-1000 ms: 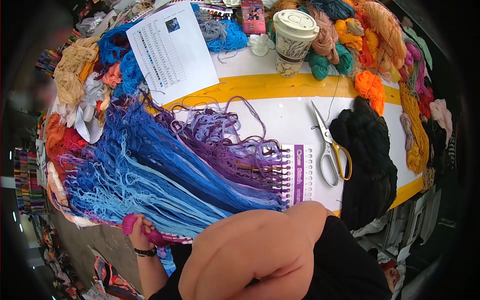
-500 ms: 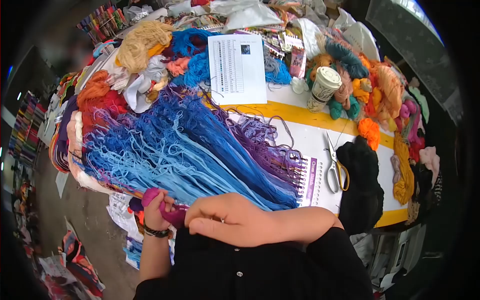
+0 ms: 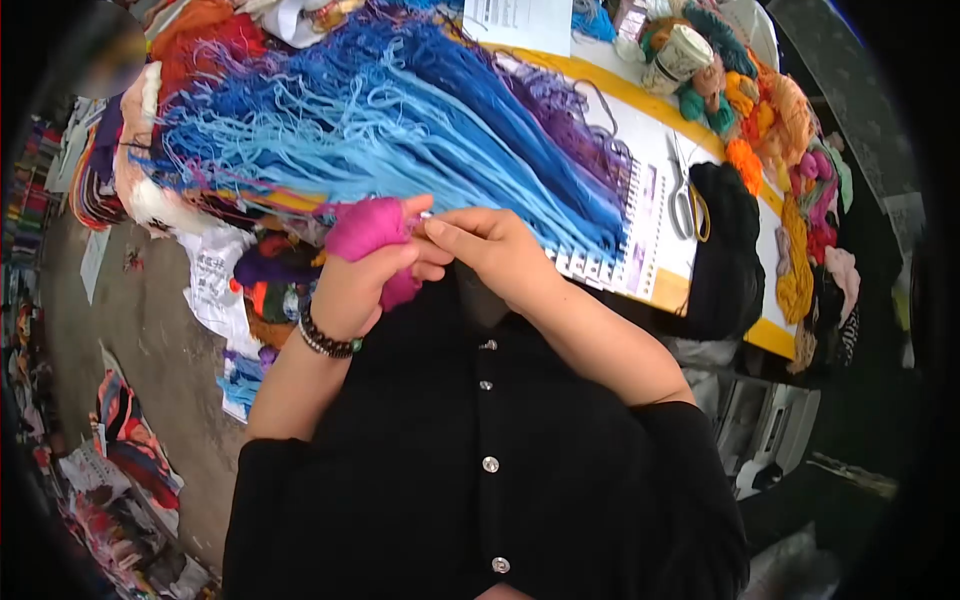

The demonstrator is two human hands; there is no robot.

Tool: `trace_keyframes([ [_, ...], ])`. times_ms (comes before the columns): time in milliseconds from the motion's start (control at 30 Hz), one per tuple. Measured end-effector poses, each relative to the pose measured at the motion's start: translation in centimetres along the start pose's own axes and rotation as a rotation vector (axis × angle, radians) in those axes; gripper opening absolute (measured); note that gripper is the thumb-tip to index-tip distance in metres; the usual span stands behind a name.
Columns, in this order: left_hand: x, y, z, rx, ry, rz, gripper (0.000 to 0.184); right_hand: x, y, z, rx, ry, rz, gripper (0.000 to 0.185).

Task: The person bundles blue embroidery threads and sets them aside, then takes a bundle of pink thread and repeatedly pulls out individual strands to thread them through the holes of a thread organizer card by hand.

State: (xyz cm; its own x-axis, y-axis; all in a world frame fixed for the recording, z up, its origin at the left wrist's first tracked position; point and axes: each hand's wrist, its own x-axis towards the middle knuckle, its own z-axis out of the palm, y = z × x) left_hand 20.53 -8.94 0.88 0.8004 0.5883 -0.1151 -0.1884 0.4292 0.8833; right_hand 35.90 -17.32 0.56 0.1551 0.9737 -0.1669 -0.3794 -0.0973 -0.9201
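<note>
A magenta skein of yarn [image 3: 366, 229] is gripped in my left hand [image 3: 362, 283], in front of my chest at the table's near edge. Part of it hangs below the fingers. My right hand [image 3: 500, 250] meets the left one, its thumb and forefinger pinched on something small and pale beside the skein; I cannot make out what. Just beyond both hands, long blue strands of yarn [image 3: 400, 140] spread over the table, light blue in front and dark blue behind. Purple strands [image 3: 570, 130] lie along their right side.
Scissors with a yellow-edged handle [image 3: 684, 200] lie on the right, beside a black yarn bundle [image 3: 722, 260]. A lidded paper cup [image 3: 677, 60] stands farther back among coloured skeins. A spiral-bound card [image 3: 640, 240] is at the strands' right end.
The view has tipped downward, so the table sits higher. My right hand has gone from a loose curl near the skein to a pinch beside it. The left still holds the magenta skein.
</note>
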Motion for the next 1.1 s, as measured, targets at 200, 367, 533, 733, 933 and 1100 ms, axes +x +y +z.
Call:
trace_keyframes([
  [200,-1.1,-1.8,1.5,0.089,-0.031,0.002,0.044,-2.2,0.7,0.5,-0.038,0.0,0.026,0.018],
  [367,-1.9,-2.0,1.5,0.073,-0.026,0.023,0.04,-3.2,0.9,0.7,-0.057,0.027,-0.05,0.014],
  [533,-1.9,-2.8,0.6,-0.054,-0.022,0.045,0.031,-3.9,0.7,-0.9,-0.113,0.179,-0.317,0.01],
  [733,-4.0,0.7,-9.2,-0.409,0.163,0.127,0.029,-13.0,-10.1,-14.0,0.509,0.074,-0.492,0.017],
  [933,-5.4,3.3,-14.0,-0.309,0.11,0.184,0.039,-16.3,-11.6,-25.5,-1.002,1.36,-0.72,0.017],
  [1100,0.6,-1.2,-5.5,-0.022,0.063,-0.131,0.027,-5.5,-2.1,-12.1,-0.944,0.482,-0.062,0.019],
])
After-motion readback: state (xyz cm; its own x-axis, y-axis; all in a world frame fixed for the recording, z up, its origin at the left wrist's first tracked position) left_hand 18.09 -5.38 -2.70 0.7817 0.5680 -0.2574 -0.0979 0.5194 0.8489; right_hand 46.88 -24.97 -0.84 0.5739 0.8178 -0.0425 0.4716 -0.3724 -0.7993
